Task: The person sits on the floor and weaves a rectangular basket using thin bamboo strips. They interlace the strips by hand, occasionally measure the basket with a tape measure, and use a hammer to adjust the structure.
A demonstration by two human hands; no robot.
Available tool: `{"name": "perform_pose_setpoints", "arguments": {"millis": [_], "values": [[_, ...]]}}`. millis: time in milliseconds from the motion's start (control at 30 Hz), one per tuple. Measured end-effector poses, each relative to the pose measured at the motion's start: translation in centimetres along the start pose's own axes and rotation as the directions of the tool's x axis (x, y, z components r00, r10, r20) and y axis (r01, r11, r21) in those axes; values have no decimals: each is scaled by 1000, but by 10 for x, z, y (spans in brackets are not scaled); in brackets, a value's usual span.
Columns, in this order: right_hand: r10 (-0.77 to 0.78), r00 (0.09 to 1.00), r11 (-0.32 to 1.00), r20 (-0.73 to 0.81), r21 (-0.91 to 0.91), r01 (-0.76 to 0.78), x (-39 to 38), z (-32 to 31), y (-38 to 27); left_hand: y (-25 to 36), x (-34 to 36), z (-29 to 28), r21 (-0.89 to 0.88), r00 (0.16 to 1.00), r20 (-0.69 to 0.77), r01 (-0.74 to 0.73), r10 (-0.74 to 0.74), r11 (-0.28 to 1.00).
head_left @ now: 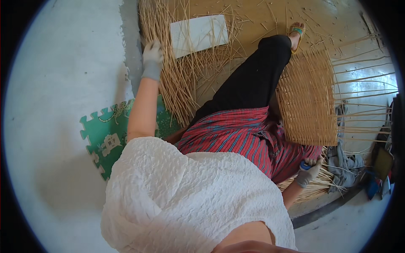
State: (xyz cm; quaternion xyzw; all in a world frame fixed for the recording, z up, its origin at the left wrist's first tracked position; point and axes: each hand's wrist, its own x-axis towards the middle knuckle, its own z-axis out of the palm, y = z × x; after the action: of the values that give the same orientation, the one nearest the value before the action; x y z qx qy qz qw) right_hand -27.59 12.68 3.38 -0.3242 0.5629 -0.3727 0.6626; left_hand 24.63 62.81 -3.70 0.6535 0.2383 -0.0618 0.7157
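Observation:
My left hand (152, 55), in a pale work glove, reaches out to the far left. Its fingers curl at the left edge of a long heap of thin tan wicker rods (179, 86); which rods they grip is partly hidden. At the lower right, my gloved right hand (310, 172) is closed round a small blue tool (305, 165); its kind cannot be made out. Just beyond that hand stands a woven wicker panel (307, 99) beside my leg. Unwoven stakes (363, 95) stick out from its right side.
A white sheet (199, 35) lies among the rods. Below my left arm is a green foam puzzle mat (110, 134). More rods (325, 182) lie beneath my right hand, next to a grey cloth (345, 162). Cut bits litter the brown board (249, 19) at the far side.

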Motion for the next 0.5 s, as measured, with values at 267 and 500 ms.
{"name": "perform_pose_setpoints", "arguments": {"millis": [267, 500], "values": [[206, 852, 217, 481, -872, 439, -111, 61, 5, -113, -71, -47, 925, 903, -379, 360, 203, 124], [331, 710, -5, 622, -751, 660, -165, 70, 15, -159, -52, 5, 969, 956, -48, -26, -289, -246]]}}
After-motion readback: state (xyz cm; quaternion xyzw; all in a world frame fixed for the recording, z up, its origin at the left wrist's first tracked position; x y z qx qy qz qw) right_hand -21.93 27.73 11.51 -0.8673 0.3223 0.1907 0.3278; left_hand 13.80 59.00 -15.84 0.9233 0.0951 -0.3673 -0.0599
